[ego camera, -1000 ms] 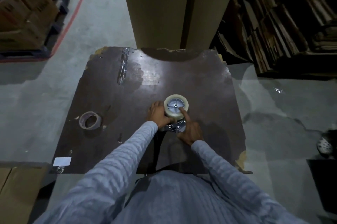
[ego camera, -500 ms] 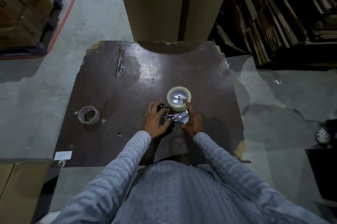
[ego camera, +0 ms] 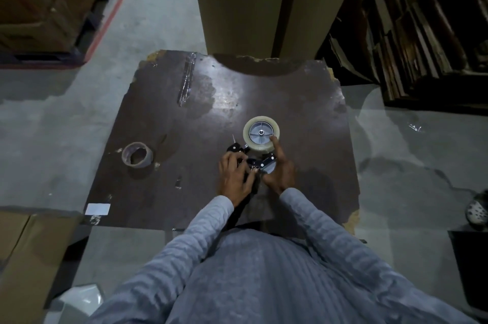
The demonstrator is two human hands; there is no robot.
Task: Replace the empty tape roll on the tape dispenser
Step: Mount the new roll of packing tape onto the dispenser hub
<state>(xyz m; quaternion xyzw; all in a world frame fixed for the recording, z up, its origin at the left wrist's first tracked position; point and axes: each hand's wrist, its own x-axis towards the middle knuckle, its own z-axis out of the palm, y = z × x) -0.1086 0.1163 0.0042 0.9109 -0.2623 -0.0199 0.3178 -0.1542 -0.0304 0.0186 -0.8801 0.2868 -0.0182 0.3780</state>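
A dark, worn board [ego camera: 200, 165] lies on the grey concrete floor [ego camera: 47, 118]. On it, the left hand [ego camera: 233, 176] and right hand [ego camera: 281, 172] grip the tape dispenser [ego camera: 260, 161], right forefinger on the new tape roll [ego camera: 261, 133] mounted on it. The empty tape roll [ego camera: 137, 157] sits well to the left. Cardboard sheets [ego camera: 264, 1] stand beyond.

My hands cover most of the dispenser [ego camera: 260, 162]; its handle is hidden under the left hand [ego camera: 235, 176] and I can't tell how the right hand [ego camera: 280, 172] grips the frame. The tape end on the roll [ego camera: 261, 133] is too small to make out. The box [ego camera: 18, 252] and what is probably a shoe [ego camera: 477, 209] are cut off by the edges.
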